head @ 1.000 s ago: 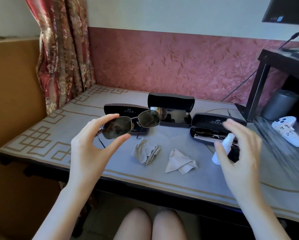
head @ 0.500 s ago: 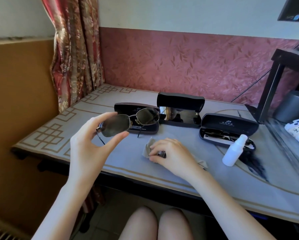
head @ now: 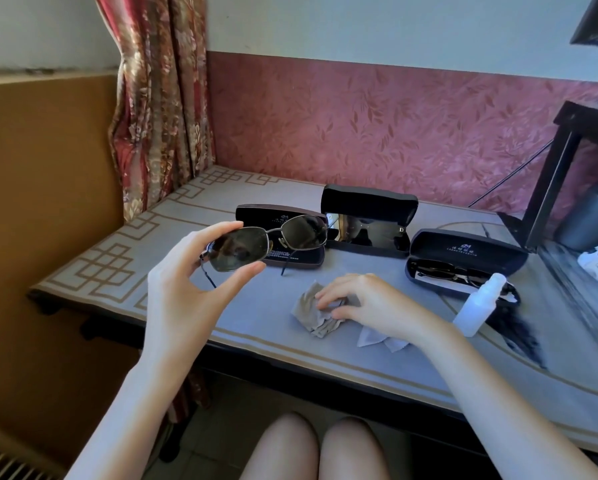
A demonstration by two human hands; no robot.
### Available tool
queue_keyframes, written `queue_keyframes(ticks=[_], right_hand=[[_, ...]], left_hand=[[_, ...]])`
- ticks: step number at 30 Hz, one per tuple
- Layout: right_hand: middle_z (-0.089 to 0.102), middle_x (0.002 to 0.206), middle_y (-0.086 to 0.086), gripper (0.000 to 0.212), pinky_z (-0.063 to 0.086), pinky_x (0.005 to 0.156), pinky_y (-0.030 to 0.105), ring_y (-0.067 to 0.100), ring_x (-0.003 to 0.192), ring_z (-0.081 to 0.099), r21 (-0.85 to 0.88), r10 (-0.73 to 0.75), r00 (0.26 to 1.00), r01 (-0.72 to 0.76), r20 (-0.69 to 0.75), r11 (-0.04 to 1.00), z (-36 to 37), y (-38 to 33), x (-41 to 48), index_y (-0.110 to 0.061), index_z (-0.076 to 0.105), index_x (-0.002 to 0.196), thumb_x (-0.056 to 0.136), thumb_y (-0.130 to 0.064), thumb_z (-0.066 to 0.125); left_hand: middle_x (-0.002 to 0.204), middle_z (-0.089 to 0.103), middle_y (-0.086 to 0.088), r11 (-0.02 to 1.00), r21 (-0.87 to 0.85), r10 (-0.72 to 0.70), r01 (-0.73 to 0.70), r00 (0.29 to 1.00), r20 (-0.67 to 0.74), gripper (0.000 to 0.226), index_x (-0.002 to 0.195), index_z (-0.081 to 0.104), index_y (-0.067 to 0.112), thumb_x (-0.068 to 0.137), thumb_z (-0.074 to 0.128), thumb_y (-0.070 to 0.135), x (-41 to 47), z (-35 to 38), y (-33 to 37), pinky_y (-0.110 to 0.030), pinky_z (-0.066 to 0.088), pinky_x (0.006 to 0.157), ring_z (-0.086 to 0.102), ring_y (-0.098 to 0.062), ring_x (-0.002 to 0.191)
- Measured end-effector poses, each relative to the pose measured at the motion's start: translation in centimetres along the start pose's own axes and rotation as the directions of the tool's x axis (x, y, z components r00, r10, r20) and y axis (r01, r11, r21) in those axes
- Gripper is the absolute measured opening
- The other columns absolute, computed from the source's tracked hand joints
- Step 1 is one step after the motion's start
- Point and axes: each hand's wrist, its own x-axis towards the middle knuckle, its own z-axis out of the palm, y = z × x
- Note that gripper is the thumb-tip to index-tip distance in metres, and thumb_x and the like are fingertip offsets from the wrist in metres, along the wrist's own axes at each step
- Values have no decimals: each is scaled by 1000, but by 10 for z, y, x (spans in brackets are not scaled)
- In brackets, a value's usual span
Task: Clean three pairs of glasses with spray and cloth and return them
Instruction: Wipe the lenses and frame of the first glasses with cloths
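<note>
A patterned curtain [head: 159, 98] hangs at the far left corner of the surface [head: 256, 337]. The left hand [head: 183, 282] is raised above the near edge. Its grip is narrow on a pair of metal-framed sunglasses [head: 273, 240], with the thumb under and the fingers over one lens. The arms of the sunglasses are unfolded and hang down, and the lenses face the camera. Behind them an open left case [head: 256, 214] lies on the surface. Beside it is the open middle case [head: 368, 202], with a second dark pair [head: 366, 233] lying in it. In front of that, the right hand [head: 363, 303] rests on a crumpled grey cloth [head: 308, 308]. Its fingers bend down onto the cloth and the thumb is against the near edge, so the grip is gathered on the fabric. A white cloth [head: 373, 339] shows partly under the wrist. Further right is the open right case [head: 463, 249], with a third pair [head: 439, 270] inside. Just in front of it a white spray bottle [head: 477, 306] stands upright.
</note>
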Motion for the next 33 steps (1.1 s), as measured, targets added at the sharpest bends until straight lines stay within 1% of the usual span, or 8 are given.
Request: queue_keyframes(ticks=[5,11,16,19,23,26,30,33], right_hand=[[64,108,-17,7,38,97,29,8,107,52,-44,-38,999,37,-27,998,5,8,3,-25,76,89,87,-23,70],[66,95,-11,12,44,91,35,8,95,55,-66,-55,992,48,-110,997,3,7,-4,-32,63,86,95,-27,58],[67,87,-3,17,44,82,29,16,86,61,237,20,949,58,-313,970,-12,0,-7,-29,56,85,98,-20,52],[65,91,3,16,42,79,29,25,86,58,288,57,918,64,-393,955,-26,-4,1,-25,58,89,100,-17,49],[66,101,-6,16,41,80,18,14,92,59,201,97,974,-56,-204,978,-26,-6,6,-21,65,101,99,-28,51],[65,105,-8,25,47,86,21,13,99,61,182,132,991,-124,-36,975,-19,-2,1,-25,65,110,93,-42,57],[63,113,-13,36,40,83,1,-3,107,56,165,114,991,-123,62,979,-21,5,-9,-31,63,116,82,-34,74],[59,117,-18,49,39,92,5,-12,113,51,184,106,985,-130,136,974,-29,11,-16,-39,51,128,87,-21,70]], left_hand=[[110,65,17,1000,3,1,-1,1000,3,46,117,64,22,74,77,31,1,-1,-1,-12,44,91,60,2,106],[110,64,19,1000,8,7,-7,1000,18,46,117,64,21,74,76,30,0,-4,-2,-6,40,89,58,8,105],[111,63,18,1000,3,15,-15,999,35,48,118,64,20,73,75,33,1,-5,-3,-5,40,90,57,10,106],[111,64,17,1000,-5,15,-15,999,44,48,118,64,20,73,75,33,1,-5,-3,-7,41,91,58,8,106],[111,63,19,1000,-9,13,-13,999,41,48,117,64,21,73,74,35,1,-6,-3,-5,40,90,57,10,106],[111,64,18,1000,-21,10,-9,999,40,47,117,64,21,73,74,35,0,-7,-5,-9,42,92,59,5,107],[111,65,16,1000,-14,13,-12,999,50,48,118,64,21,73,74,35,1,-7,-6,-14,45,93,60,1,107],[111,64,17,1000,-18,12,-11,999,49,48,118,64,21,73,74,37,1,-7,-6,-14,45,94,60,2,107]])
